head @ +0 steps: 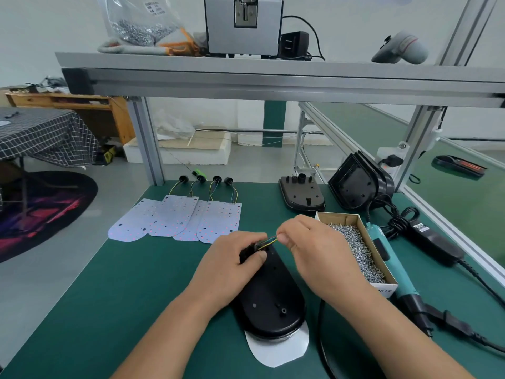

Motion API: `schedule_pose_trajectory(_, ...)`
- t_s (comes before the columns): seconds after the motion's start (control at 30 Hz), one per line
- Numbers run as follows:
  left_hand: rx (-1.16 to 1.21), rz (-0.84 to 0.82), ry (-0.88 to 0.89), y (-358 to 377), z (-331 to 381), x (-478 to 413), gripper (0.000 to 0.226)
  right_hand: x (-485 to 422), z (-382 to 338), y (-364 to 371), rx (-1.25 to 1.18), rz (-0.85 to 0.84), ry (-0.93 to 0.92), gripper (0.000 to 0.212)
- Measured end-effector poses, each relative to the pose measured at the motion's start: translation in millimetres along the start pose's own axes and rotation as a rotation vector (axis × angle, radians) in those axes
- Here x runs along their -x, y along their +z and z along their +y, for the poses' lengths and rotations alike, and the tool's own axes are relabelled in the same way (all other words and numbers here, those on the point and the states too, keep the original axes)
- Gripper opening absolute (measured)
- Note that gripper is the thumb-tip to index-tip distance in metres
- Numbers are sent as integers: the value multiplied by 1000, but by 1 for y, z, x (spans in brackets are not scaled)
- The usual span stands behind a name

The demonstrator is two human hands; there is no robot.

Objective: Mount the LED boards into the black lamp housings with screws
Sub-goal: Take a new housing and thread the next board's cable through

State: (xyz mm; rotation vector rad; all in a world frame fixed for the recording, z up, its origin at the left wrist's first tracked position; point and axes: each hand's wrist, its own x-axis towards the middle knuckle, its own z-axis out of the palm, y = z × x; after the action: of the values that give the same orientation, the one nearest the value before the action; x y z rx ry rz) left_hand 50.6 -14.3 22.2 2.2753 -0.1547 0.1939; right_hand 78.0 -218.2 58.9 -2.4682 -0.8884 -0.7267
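Head view only. Gripping the black grommet [250,252] at the far end of the black lamp housing [270,294] with the left hand [232,269], fingers curled round it. Pinching the coloured wires [270,239] just beside it with the right hand [314,250], thumb and forefinger closed on them. Working with the housing laid back-up near the front of the green desk [109,296], on top of an LED board [276,351] with its white rounded end poking out underneath. Reads as the cable step: pulling leads through and seating the grommet, no screws visible in the housing yet. Next likely calls for pressing the grommet home, lining up board holes with the bosses, then reaching right for the box of screws [355,247] and the teal electric screwdriver [393,269] touching its side. Spare LED boards [177,220] fanned out beyond the hands, more housings [302,195] behind the box.
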Motion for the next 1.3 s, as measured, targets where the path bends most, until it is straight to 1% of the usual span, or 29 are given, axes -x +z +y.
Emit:
schedule_pose_trajectory(0.03, -5, -14, -43, -3, -2, 1, 61, 2, 4, -1, -56, 18, 43, 7)
schedule_pose_trajectory(0.07, 17, -14, -101, -6, -3, 3, 82, 3, 9, -2, -135, 33, 110, 10)
schedule_pose_trajectory(0.1, 46, -7, -158, -8, -3, 4, 97, 5, 13, -2, -239, 36, 178, 14)
schedule_pose_trajectory(0.13, 68, 6, -197, -9, -3, 4, 103, 6, 16, -2, -351, 19, 238, 17)
schedule_pose_trajectory(0.2, 17, 19, -234, -7, 0, 6, 104, 7, 15, -1, -591, -30, 334, 21)
schedule_pose_trajectory(0.27, -75, 19, -264, -6, 5, 8, 102, 7, 13, 2, -784, -27, 403, 22)
schedule_pose_trajectory(0.3, -91, 23, -292, -6, 6, 8, 104, 6, 12, 3, -863, -9, 430, 21)
schedule_pose_trajectory(0.37, -58, 34, -350, -7, 9, 9, 113, 5, 13, 5, -1041, 47, 486, 20)
schedule_pose_trajectory(0.4, 20, 41, -375, -8, 12, 10, 115, 4, 14, 6, -1123, 78, 504, 19)
schedule_pose_trajectory(0.47, 330, 60, -444, -5, 20, 10, 109, 3, 14, 8, -1242, 118, 526, 19)
schedule_pose_trajectory(0.5, 533, 60, -471, -2, 23, 10, 97, 2, 15, 10, -1284, 131, 536, 20)
schedule_pose_trajectory(0.53, 727, 60, -481, 2, 24, 10, 79, 2, 16, 11, -1310, 141, 545, 20)
schedule_pose_trajectory(0.57, 887, 68, -494, 6, 24, 9, 60, 2, 17, 13, -1336, 149, 552, 20)
schedule_pose_trajectory(0.6, 1010, 78, -514, 9, 26, 8, 46, 2, 18, 14, -1355, 155, 559, 20)
schedule_pose_trajectory(0.67, 1126, 82, -554, 14, 28, 9, 34, 0, 22, 13, -1358, 147, 557, 23)
schedule_pose_trajectory(0.73, 1138, 85, -538, 15, 27, 9, 28, -2, 24, 8, -1256, 135, 582, 23)
schedule_pose_trajectory(0.77, 1128, 101, -513, 14, 27, 9, 25, -2, 24, 5, -1160, 133, 598, 21)
schedule_pose_trajectory(0.83, 1102, 140, -470, 10, 28, 9, 24, 0, 23, -1, -918, 120, 572, 29)
schedule_pose_trajectory(0.9, 1112, 167, -398, 6, 27, 9, 30, 2, 15, -6, -709, 75, 489, 34)
schedule_pose_trajectory(0.97, 1119, 169, -284, 4, 29, 9, 37, 2, 6, -6, -473, 4, 393, 44)
schedule_pose_trajectory(1.0, 1116, 163, -229, 4, 30, 10, 40, 2, 3, -5, -397, -9, 362, 44)
schedule_pose_trajectory(1.03, 1118, 160, -186, 4, 30, 11, 40, 1, 1, -4, -379, 6, 349, 40)
schedule_pose_trajectory(1.07, 1133, 151, -155, 5, 31, 11, 40, 2, 0, -4, -417, 35, 349, 33)
schedule_pose_trajectory(1.17, 1234, 95, -90, 8, 33, 16, 47, 4, 4, -9, -621, 105, 362, 20)
schedule_pose_trajectory(1.23, 1265, 72, -82, 9, 37, 18, 52, 3, 7, -11, -699, 91, 359, 20)
schedule_pose_trajectory(1.3, 1253, 82, -81, 11, 39, 19, 52, 2, 7, -9, -737, 42, 382, 24)
